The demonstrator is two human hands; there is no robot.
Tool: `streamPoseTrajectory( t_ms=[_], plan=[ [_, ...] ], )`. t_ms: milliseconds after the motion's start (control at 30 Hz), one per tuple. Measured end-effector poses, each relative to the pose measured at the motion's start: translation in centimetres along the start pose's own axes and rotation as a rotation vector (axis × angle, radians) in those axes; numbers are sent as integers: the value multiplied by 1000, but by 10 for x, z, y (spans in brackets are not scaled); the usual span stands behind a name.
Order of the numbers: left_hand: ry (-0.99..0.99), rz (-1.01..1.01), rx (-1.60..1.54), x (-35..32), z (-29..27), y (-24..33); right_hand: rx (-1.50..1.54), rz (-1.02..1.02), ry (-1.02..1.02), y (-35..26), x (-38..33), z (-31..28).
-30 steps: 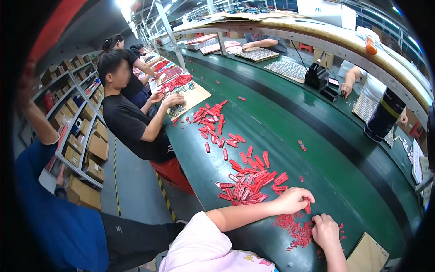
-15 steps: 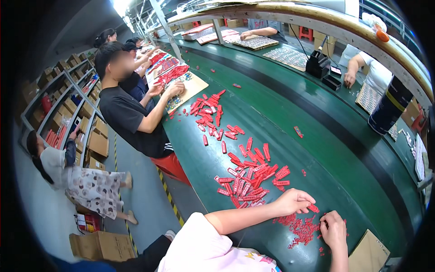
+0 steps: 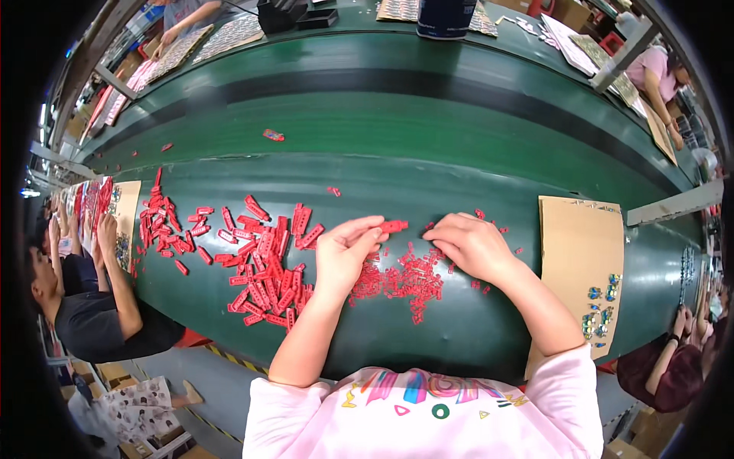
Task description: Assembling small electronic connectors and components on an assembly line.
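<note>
My left hand (image 3: 350, 251) pinches one end of a flat, elongated red plastic piece (image 3: 394, 226), which points right. Just across from its free end is my right hand (image 3: 472, 245), fingers pressed together. A speck of something shows by those fingertips, too small to name. Below and between both hands lies a scattered heap of tiny red plastic parts (image 3: 413, 277) on the green table (image 3: 428, 180). Left of my left forearm is a larger pile of long red plastic pieces (image 3: 267, 264), some with pale slots.
A cardboard sheet (image 3: 577, 252) with shiny blue-green bits lies at right. To the left, a co-worker in a dark shirt (image 3: 95, 321) works at another board. A dark cylindrical container (image 3: 443, 19) and black trays (image 3: 317, 19) stand across the table. One loose red piece (image 3: 273, 135) lies farther off.
The view has swung right, toward the table straight ahead. My left hand still holds a red piece. My right hand has come up from the tiny parts toward that piece, its fingertips closed together.
</note>
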State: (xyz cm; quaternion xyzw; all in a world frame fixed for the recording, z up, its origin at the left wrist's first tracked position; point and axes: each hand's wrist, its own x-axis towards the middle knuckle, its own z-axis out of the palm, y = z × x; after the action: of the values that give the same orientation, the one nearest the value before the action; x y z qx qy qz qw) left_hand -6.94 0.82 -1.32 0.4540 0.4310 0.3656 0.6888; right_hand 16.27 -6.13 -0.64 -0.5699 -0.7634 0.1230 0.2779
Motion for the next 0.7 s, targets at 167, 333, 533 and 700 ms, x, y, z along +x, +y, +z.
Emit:
streamPoseTrajectory(
  t_ms=[167,333,533,700],
  plan=[
    [24,55,-23,-2,3,-2,-13,-109,-52,-10,11,20],
    [40,77,6,-5,-5,-4,-90,-190,-110,-11,14,27],
    [44,81,28,-13,-3,-2,121,28,11,-27,5,15],
    [-17,95,64,-22,11,-1,651,335,143,-39,-10,1]
  ],
)
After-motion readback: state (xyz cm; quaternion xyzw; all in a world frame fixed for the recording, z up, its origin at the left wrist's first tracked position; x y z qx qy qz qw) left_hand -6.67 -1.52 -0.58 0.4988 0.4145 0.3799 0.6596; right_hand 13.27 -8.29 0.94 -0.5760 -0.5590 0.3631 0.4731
